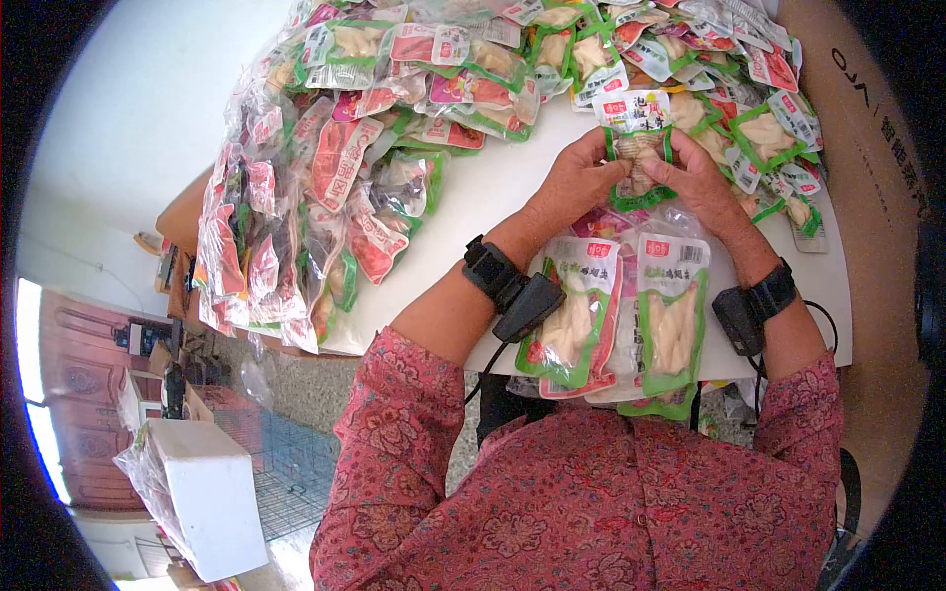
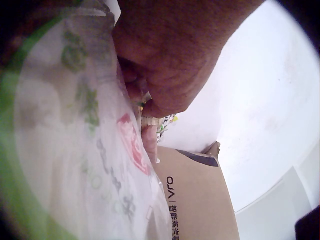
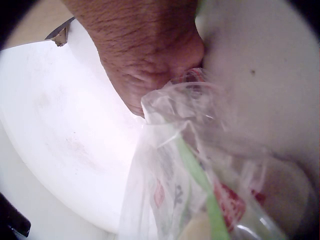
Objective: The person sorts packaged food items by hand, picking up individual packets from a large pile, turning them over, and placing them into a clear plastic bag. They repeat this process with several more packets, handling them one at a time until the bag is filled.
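In the head view, a small green-edged food pouch (image 1: pixel 636 110) with a white printed top is held up over the white table. My left hand (image 1: pixel 574 179) pinches its left edge, and my right hand (image 1: pixel 706 183) pinches the right edge, thumbs on the front. Just below, nearer my body, two larger pouches of pale food, one on the left (image 1: pixel 570 325) and one on the right (image 1: pixel 672 325), lie at the table edge with clear plastic around them. Clear plastic (image 3: pixel 165 112) covers part of the right wrist view, below the hand; the fingertips there are hidden.
A large heap of packed pouches (image 1: pixel 340 163) covers the table's left and back, with more loose pouches (image 1: pixel 764 133) at the back right. A brown cardboard box (image 1: pixel 872 197) stands along the right side. A white foam box (image 1: pixel 207 497) and wire cages (image 1: pixel 296 473) are at lower left.
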Available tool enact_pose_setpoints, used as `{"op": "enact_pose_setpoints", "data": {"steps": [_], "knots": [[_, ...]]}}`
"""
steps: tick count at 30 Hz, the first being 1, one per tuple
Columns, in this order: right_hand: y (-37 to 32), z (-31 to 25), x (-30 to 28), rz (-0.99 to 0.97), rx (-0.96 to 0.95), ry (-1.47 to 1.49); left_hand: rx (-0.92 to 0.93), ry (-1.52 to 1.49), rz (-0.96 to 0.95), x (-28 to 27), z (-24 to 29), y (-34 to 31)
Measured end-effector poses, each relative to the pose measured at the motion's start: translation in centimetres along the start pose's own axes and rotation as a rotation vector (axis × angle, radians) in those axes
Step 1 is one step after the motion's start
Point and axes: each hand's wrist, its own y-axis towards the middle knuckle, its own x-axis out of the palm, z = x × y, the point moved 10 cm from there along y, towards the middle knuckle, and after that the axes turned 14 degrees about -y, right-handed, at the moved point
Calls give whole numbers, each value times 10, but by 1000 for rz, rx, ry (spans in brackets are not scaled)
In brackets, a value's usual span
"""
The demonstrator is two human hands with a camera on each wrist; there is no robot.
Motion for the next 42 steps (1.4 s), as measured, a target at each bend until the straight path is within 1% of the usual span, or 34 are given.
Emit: {"op": "enact_pose_setpoints", "data": {"steps": [1,5,7,8,10,11,13,14,16,20,22,23,25,28,29,30,31,33,34,36,38,42], "knots": [[0,-1,0,0,0,0,-39,23,20,-1,-1,-1],[-1,-3,2,-25,18,31,-21,-3,15,-1,-5,2],[-2,-3,3,-43,31,28,81,-50,7,-1,0,5],[-2,-5,2,-37,28,29,81,-50,7,-3,-2,4],[-2,-5,2,-30,26,29,-17,-8,17,-1,-3,0],[-2,-4,2,-32,25,16,-18,-8,17,-2,-6,2],[-2,-4,2,-33,25,3,85,-55,12,-1,-1,5],[-2,-4,2,-41,24,9,84,-55,12,-3,-3,5],[-2,-6,3,-48,23,15,-35,-26,13,-2,-5,1],[-2,-7,3,-47,20,16,-44,-48,1,-1,-7,1],[-2,-8,3,-45,10,9,13,-63,-19,-1,-7,3],[-3,-9,3,-42,8,18,13,-63,-19,-3,-10,4],[-2,-7,3,-39,4,28,49,10,-17,-4,-8,6],[1,5,0,3,32,0,72,80,-36,-1,-2,4],[1,6,-4,55,34,36,72,80,-36,-1,1,3],[0,6,-8,108,37,72,1,99,-3,-3,-1,0],[0,5,-10,107,37,72,-70,118,29,-6,-5,-2],[-1,6,-21,192,90,74,-72,145,31,-6,-6,-1],[-1,8,-21,192,90,74,-74,171,32,-6,-7,-1],[0,15,-24,248,93,157,-111,148,3,-4,-10,-1],[0,16,-24,242,93,158,-148,126,-27,0,-11,-2],[-1,13,-24,243,91,163,-92,124,-3,0,-5,-2]]}}
